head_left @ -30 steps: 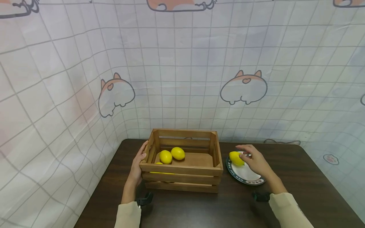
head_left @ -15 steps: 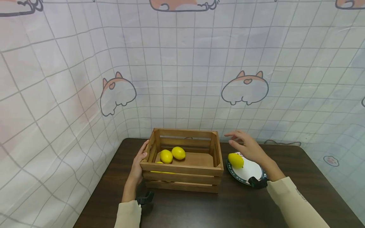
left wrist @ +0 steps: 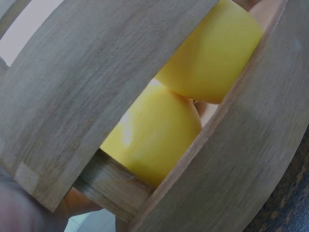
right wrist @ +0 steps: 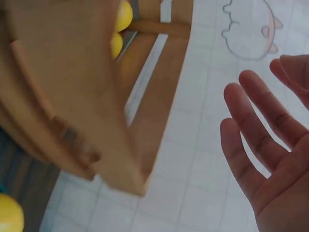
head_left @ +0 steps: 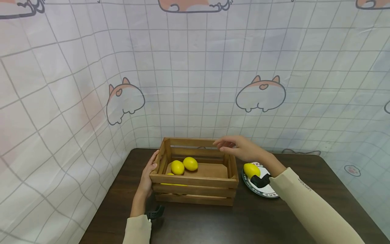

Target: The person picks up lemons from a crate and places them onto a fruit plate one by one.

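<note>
My left hand [head_left: 147, 176] holds the left end of a slatted wooden crate [head_left: 195, 183], thumb at the rim. Inside, toward the left, sit several yellow lemons [head_left: 190, 164]; two of these lemons [left wrist: 159, 130] show between the slats in the left wrist view. My right hand [head_left: 240, 147] is raised by the crate's back right corner, palm bare and fingers apart in the right wrist view. Below its wrist, another lemon [head_left: 250, 169] lies on a white plate [head_left: 269, 194] with a dark lettered rim, partly hidden by the wrist strap.
The dark wooden table [head_left: 189, 223] carries the crate and, to its right, the plate. Behind and at the left hangs a white grid-patterned cloth [head_left: 195, 84] with cartoon dogs. A dark cable [head_left: 301, 152] runs along the table's back edge.
My right hand has risen from beside the lemon on the plate and moved left to the crate's back right corner, with nothing in it. The left hand, crate and lemons stay put.
</note>
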### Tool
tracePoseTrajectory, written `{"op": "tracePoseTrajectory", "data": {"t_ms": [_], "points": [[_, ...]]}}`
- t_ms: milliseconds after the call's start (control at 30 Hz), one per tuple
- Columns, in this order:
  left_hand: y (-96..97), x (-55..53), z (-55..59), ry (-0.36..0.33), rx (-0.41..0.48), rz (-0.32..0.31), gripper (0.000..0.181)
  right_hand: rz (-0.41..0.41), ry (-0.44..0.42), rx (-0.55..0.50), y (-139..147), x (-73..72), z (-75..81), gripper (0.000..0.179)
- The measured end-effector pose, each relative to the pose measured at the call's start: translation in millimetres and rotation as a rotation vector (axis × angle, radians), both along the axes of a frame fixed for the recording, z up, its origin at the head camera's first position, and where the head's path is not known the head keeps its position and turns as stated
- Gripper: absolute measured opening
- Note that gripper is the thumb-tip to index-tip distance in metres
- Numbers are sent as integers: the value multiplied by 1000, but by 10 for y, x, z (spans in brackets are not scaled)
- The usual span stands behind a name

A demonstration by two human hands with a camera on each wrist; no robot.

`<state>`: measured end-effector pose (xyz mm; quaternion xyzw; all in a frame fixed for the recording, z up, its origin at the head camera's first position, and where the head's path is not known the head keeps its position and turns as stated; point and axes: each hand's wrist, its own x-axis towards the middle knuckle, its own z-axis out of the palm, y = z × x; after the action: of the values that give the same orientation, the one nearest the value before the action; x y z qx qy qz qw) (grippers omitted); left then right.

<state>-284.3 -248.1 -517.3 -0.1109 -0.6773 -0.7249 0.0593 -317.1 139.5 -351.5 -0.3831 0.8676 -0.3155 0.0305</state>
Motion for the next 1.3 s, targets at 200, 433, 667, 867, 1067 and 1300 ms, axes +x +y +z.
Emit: {"op": "tracePoseTrajectory", "data": {"t_ms": [200,433,667,867,1067,1300], "points": [[-4,10,4,1,7,-8,59,110,-89,11,-304,-88,144,30],[16,6,-4,-18,27,-15,59,207,-90,65,-596,-206,238,26],[19,20,-3,-16,31,-17,59,243,-109,131,-856,-318,249,25],[17,16,12,-17,26,-15,59,269,-98,170,-1059,-406,238,25],[-1,21,16,-28,24,-11,59,306,-95,201,-1224,-477,185,24],[29,22,17,-8,21,-14,59,329,-123,254,-1343,-588,38,26]]}}
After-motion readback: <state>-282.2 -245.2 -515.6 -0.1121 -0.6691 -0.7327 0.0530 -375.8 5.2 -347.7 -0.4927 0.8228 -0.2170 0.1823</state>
